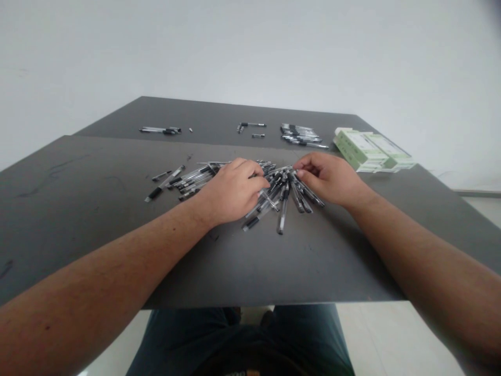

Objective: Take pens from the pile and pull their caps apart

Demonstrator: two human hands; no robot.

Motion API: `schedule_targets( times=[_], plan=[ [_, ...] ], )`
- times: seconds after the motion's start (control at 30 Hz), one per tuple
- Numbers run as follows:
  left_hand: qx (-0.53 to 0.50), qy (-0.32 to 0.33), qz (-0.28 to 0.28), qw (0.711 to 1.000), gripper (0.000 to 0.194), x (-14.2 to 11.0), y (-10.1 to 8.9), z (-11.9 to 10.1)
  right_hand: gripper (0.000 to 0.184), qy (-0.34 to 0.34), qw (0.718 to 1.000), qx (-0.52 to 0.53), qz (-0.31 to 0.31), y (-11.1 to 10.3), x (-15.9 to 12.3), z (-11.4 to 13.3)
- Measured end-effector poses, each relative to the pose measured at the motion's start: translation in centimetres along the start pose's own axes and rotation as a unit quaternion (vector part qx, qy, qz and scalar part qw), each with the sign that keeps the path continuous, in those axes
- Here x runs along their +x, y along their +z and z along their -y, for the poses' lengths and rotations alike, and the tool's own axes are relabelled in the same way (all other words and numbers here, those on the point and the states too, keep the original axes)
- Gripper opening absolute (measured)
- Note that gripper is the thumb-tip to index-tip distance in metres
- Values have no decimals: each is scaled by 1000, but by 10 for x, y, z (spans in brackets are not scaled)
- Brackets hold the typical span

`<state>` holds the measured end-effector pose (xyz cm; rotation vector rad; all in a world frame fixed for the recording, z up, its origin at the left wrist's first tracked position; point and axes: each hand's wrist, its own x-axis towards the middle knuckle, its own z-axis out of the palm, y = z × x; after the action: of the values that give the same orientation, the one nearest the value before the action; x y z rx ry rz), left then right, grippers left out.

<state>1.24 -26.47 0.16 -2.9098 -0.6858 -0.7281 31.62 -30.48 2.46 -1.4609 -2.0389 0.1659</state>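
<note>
While both my hands work in at the heap of clear plastic pens w/ black grips (191,180), it sits mid-table on the dark grey, matte front tabletop (274,266). My L hand (237,190) covers the heap's middle, fingers bent; can't tell if they're closed on a pen. My R hand (326,175) touches the heap's R end, thumb & fingers bent narrow; can't tell if anything's pinched.

Dark scuffs mark the surface L of the heap. Beyond the heap, past a seam, is a dark grey rear tabletop (219,117): slim pens (156,130) far L, a neater pen stack (299,137) far R. R of the heap, past my R hand, are green-&-white cardboard boxes (362,149). Plain whitish wall (250,52) behind; pale floor (376,334) & my blue jeans (309,334) on the near side, below the heap's level.
</note>
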Motion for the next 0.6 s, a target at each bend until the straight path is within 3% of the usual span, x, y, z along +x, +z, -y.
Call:
schedule_targets(
  times=[0.37,0.6],
  plan=[
    [12,17,53,998,25,4,2,-3,19,-13,1000,-5,10,-2,1,6],
    [21,22,26,999,27,5,-5,-8,20,-12,1000,5,7,-4,-1,8]
  ],
)
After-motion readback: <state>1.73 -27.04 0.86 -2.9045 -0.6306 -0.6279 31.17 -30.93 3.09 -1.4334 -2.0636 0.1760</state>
